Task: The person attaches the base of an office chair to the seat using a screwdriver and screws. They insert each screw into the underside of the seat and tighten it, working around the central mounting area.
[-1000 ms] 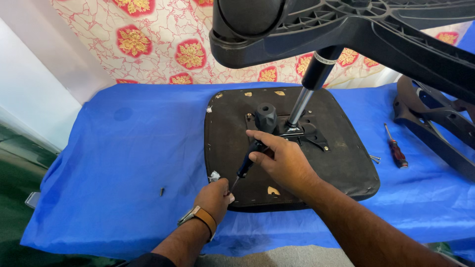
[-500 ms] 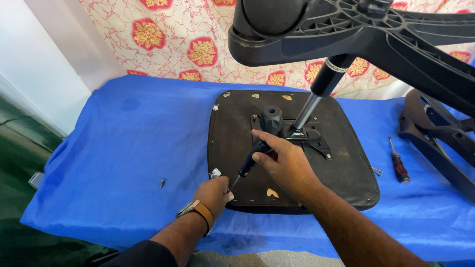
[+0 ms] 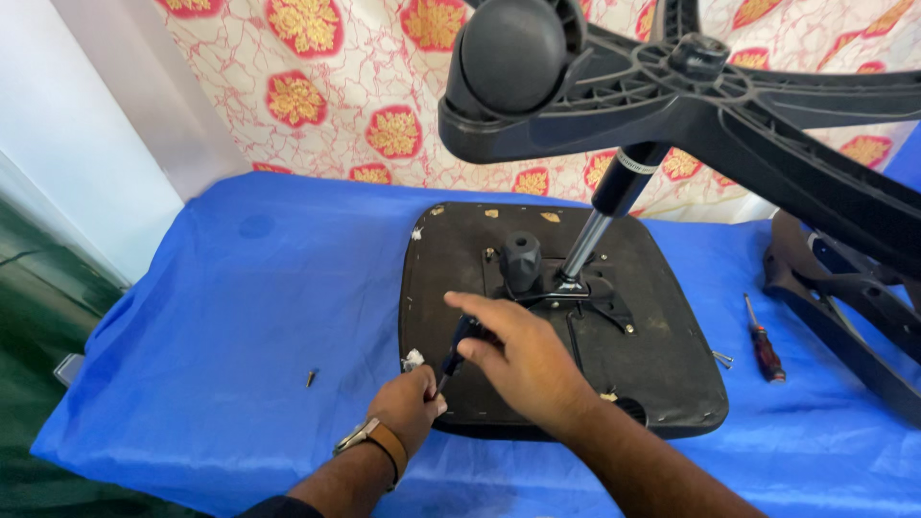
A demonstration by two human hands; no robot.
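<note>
upturned chair seat [image 3: 662,384] on blue cloth [image 3: 240,317]; right hand [image 3: 523,360] closed round screwdriver [image 3: 451,357], left hand [image 3: 411,403] pinching its tip at seat's near-left corner. probably screw-driving; next: steady downward pressure, straight shaft.

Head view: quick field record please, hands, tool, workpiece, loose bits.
left hand: at the seat's near-left corner, by the screwdriver tip
right hand: gripping the dark screwdriver handle
workpiece: upturned chair seat, gas cylinder and wheeled base sticking up
surface: blue cloth
loose bits: red screwdriver at right, small screw at left
</note>
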